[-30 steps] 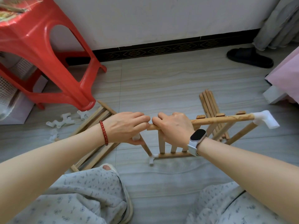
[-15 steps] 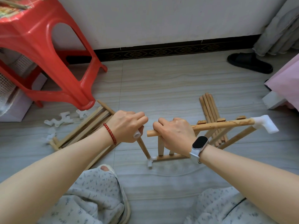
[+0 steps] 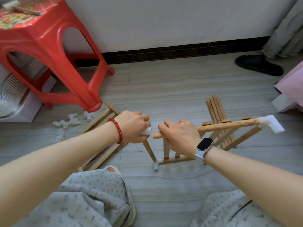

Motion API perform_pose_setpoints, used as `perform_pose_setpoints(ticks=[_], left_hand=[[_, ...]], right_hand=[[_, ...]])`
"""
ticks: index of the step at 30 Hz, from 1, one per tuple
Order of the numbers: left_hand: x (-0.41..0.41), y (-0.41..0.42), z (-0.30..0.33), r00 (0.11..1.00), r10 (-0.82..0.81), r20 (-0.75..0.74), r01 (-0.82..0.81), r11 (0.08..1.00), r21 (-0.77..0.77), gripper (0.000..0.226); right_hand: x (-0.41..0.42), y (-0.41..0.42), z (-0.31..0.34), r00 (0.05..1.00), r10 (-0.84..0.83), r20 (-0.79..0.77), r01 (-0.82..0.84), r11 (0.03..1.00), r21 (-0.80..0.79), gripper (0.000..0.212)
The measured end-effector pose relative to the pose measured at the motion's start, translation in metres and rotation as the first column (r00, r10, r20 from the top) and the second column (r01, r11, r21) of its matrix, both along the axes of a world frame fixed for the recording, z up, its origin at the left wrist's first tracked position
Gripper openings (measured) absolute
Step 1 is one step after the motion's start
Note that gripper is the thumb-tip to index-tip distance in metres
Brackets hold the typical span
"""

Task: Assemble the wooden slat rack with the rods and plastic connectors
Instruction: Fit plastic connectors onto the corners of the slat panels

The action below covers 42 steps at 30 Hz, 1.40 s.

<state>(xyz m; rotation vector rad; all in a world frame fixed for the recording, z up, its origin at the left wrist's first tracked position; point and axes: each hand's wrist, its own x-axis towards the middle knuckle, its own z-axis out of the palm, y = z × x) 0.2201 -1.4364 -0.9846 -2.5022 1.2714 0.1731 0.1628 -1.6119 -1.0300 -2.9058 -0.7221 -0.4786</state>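
Note:
My right hand [image 3: 180, 136] grips the top wooden rod [image 3: 229, 125] of the half-built rack near its bare left end. A white plastic connector [image 3: 270, 124] caps the rod's far right end. My left hand [image 3: 132, 126] grips a white connector [image 3: 147, 131] on top of a slanted upright rod [image 3: 150, 150], a small gap from the top rod's end. The upright runs down to a white corner connector [image 3: 156, 163] on the floor, joined to the bottom rod [image 3: 177, 159]. Wooden slats hang between top and bottom rods.
A red plastic stool [image 3: 49, 51] stands at left. Loose white connectors [image 3: 68, 122] and a wooden slat panel [image 3: 101, 145] lie beside it. A bundle of spare rods [image 3: 216, 110] lies behind the rack. A black slipper [image 3: 259, 65] sits far right. My knees are at the bottom.
My left hand with its connector has pulled off the top rod's left end; a small gap now shows between them. The rack shifted slightly.

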Motion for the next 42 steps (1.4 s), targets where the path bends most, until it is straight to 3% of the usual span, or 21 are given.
perform_pose_setpoints(ticks=[2,6,7,10,14,17,20,23,26,29,31,33,34,35,36,37,38,39,42], left_hand=[[0.007,0.017,-0.005,0.98,-0.2,-0.021,0.198,0.977,-0.075,0.051],[0.0,0.01,-0.007,0.986,-0.159,0.043,0.161,0.986,-0.047,0.067],[-0.003,0.005,-0.007,0.992,-0.107,0.062,0.109,0.993,-0.04,0.066],[-0.008,-0.001,-0.009,0.969,0.247,0.007,-0.246,0.968,-0.038,0.053],[-0.026,-0.007,-0.011,0.769,0.63,-0.107,-0.639,0.748,-0.179,0.051],[-0.032,-0.015,-0.009,0.652,0.728,-0.212,-0.758,0.629,-0.171,0.047],[-0.031,-0.011,-0.007,0.455,0.776,-0.437,-0.885,0.448,-0.126,0.054],[-0.035,-0.006,-0.008,0.146,0.705,-0.694,-0.987,0.154,-0.051,0.052],[-0.039,-0.009,-0.008,-0.195,0.445,-0.874,-0.971,-0.212,0.109,0.038],[-0.047,-0.019,-0.004,-0.338,0.114,-0.934,-0.847,-0.47,0.249,0.04],[-0.052,-0.022,0.003,-0.387,-0.063,-0.92,-0.792,-0.488,0.366,0.045],[-0.057,-0.017,0.01,-0.443,-0.045,-0.895,-0.836,-0.34,0.431,0.051],[-0.058,-0.011,0.011,-0.409,0.095,-0.908,-0.894,-0.24,0.378,0.049],[-0.057,-0.005,0.01,-0.276,0.28,-0.919,-0.96,-0.133,0.248,0.043],[-0.055,0.002,0.006,-0.026,0.449,-0.893,-0.999,0.005,0.032,0.036],[-0.053,0.008,-0.001,0.284,0.539,-0.793,-0.959,0.18,-0.221,0.03],[-0.053,0.011,-0.006,0.527,0.525,-0.669,-0.85,0.328,-0.412,0.029],[-0.054,0.012,-0.01,0.662,0.469,-0.585,-0.749,0.416,-0.515,0.03],[-0.058,0.007,-0.02,0.783,0.345,-0.518,-0.614,0.565,-0.551,0.044]], right_hand=[[-0.001,0.0,0.0,1.0,0.008,-0.001,-0.008,1.0,-0.011,0.041],[-0.004,0.001,0.003,1.0,-0.001,-0.006,0.0,1.0,-0.014,0.042],[-0.004,0.002,0.003,1.0,-0.005,-0.009,0.005,1.0,-0.009,0.042],[-0.003,0.001,0.002,1.0,-0.007,-0.02,0.007,1.0,0.003,0.042],[-0.002,0.002,0.002,1.0,-0.01,-0.029,0.011,1.0,0.016,0.041],[-0.001,0.003,0.004,0.999,-0.002,-0.035,0.003,1.0,0.018,0.042],[-0.003,0.004,0.006,0.999,-0.012,-0.05,0.012,1.0,0.0,0.043],[-0.004,0.005,0.007,0.996,-0.022,-0.083,0.022,1.0,-0.001,0.044],[-0.004,0.006,0.011,0.99,-0.041,-0.135,0.04,0.999,-0.015,0.042],[-0.003,0.005,0.013,0.974,-0.064,-0.219,0.053,0.997,-0.056,0.032],[-0.004,0.003,0.014,0.975,-0.054,-0.217,0.044,0.998,-0.05,0.028],[-0.003,0.002,0.015,0.97,-0.039,-0.241,0.019,0.997,-0.081,0.018],[-0.003,0.002,0.015,0.959,-0.04,-0.281,0.012,0.995,-0.102,0.015],[-0.003,0.002,0.019,0.948,-0.042,-0.316,0.008,0.994,-0.11,0.015],[-0.004,0.002,0.022,0.941,-0.045,-0.335,0.005,0.993,-0.12,0.015],[-0.004,0.001,0.024,0.942,-0.053,-0.333,0.01,0.992,-0.128,0.015],[-0.002,0.001,0.023,0.939,-0.059,-0.338,0.015,0.991,-0.131,0.015],[-0.002,0.001,0.022,0.935,-0.063,-0.348,0.021,0.992,-0.122,0.016],[-0.001,0.003,0.018,0.956,-0.047,-0.288,0.018,0.995,-0.102,0.022]])
